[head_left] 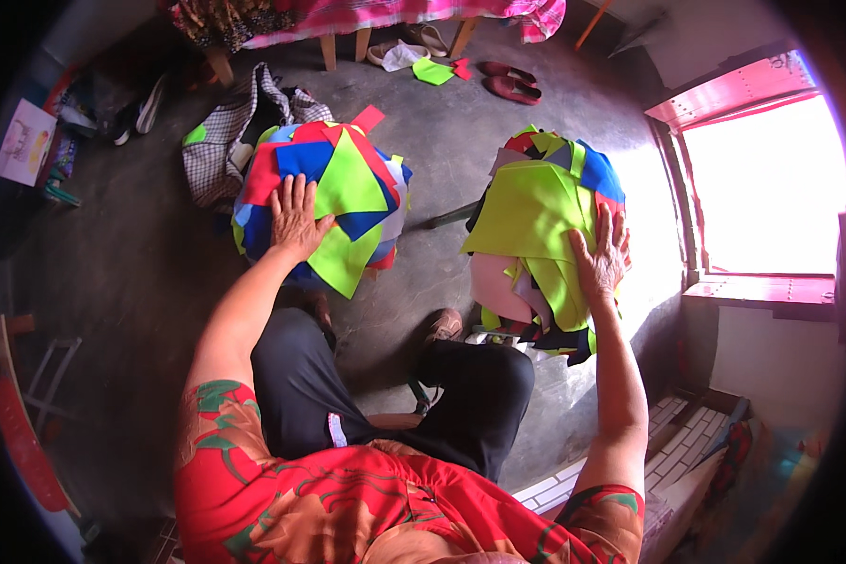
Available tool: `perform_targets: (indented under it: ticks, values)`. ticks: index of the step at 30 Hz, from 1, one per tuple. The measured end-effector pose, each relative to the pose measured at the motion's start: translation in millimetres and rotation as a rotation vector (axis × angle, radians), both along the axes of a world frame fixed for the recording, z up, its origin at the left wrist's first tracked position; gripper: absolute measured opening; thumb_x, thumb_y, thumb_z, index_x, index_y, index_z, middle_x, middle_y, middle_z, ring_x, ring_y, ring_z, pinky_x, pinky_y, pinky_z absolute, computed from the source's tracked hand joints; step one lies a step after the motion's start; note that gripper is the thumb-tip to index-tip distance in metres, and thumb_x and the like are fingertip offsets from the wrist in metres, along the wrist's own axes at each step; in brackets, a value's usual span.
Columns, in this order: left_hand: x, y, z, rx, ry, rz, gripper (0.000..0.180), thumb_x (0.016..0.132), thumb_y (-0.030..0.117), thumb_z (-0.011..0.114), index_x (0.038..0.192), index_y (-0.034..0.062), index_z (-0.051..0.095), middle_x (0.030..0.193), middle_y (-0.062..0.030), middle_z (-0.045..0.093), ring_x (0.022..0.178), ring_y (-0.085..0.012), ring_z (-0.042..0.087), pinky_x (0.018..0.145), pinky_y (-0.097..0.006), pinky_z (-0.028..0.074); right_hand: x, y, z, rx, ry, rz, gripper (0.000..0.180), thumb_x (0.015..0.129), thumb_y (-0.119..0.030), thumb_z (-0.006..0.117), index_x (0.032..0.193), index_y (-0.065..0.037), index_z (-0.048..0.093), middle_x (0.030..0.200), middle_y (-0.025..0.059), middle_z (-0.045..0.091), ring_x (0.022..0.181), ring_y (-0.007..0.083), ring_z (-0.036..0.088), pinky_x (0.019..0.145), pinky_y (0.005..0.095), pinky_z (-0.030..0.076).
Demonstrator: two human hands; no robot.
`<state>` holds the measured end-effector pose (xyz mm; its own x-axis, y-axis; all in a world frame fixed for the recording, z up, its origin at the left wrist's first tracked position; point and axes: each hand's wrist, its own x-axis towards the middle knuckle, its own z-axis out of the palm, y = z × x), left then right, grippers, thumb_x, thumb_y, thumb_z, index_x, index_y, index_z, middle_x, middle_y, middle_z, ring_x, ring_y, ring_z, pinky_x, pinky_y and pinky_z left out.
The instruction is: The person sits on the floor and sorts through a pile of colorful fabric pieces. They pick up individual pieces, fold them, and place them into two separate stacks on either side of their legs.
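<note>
Two heaps of cloth pieces stand in front of me, one on each side of my knees. My left hand rests open on the near left part of the left heap, its fingers spread over blue, red and lime-green scraps. On the right heap, large lime-green pieces lie uppermost, with pink, red, blue and black ones around them. My right hand lies open along that heap's right side, fingers stretched forward. What supports either heap is mostly hidden under the cloth.
A checked cloth bag slumps beside the left heap. Beyond are a bed with a pink checked cover, dark red shoes and a loose green scrap. A bright window with red shutters is at right; a red-seated piece of furniture is at left.
</note>
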<state>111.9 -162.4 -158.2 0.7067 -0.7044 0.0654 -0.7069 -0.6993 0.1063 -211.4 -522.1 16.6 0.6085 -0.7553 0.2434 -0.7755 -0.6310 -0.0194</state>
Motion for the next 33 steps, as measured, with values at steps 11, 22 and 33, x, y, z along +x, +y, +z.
perform_targets:
  ticks: [11,22,33]
  values:
    - [-3.0,-4.3,4.9,-0.167,-0.022,-0.038,0.073,0.082,0.042,0.056,0.137,0.0021,0.032,0.147,-0.0179,0.024,0.138,-0.0353,0.017,0.109,-0.054,0.012,-4.7,-77.3,30.5,0.143,0.213,0.13,0.068,0.08,-0.065,0.052,0.132,-0.021,0.047,0.132,0.0115,0.047,0.123,0.0335,0.042,0.1,0.0537,0.029]
    - [3.8,6.2,4.6,-0.155,-0.004,-0.032,0.073,0.083,0.046,0.053,0.138,0.0022,0.032,0.147,-0.0176,0.024,0.138,-0.0344,0.016,0.11,-0.053,0.01,96.6,-152.5,-12.2,0.567,-0.181,0.186,0.058,0.086,-0.052,0.054,0.125,-0.009,0.054,0.114,0.0188,0.057,0.108,0.0298,0.053,0.094,0.0372,0.039]
    - [5.1,5.9,8.7,-0.199,0.013,-0.032,0.073,0.081,0.048,0.054,0.136,0.0036,0.035,0.145,-0.0177,0.027,0.137,-0.0347,0.02,0.11,-0.053,0.012,94.1,-154.0,-9.9,0.594,-0.203,0.129,0.049,0.085,-0.044,0.059,0.109,-0.002,0.059,0.093,0.0095,0.061,0.085,0.0188,0.053,0.078,0.0325,0.042]
